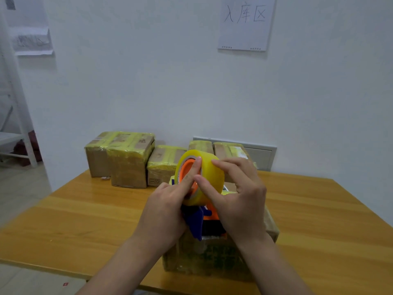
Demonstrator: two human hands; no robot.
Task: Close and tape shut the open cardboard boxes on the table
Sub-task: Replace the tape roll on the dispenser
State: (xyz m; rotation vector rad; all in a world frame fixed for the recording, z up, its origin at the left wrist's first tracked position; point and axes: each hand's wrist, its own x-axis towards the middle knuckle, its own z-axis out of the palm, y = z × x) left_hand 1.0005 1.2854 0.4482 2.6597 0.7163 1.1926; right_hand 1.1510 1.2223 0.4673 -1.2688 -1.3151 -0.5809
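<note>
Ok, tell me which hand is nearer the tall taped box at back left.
Left. The left hand is in front and right of the tall taped box; the right hand is further right, across the tape roll.

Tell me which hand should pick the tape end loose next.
Right, probably. The right hand has thumb and fingers curled over the tape roll, on its outer face, where the end would lie. The left hand grips the dispenser beneath, index finger on the orange hub, steadying it above the box.
</note>
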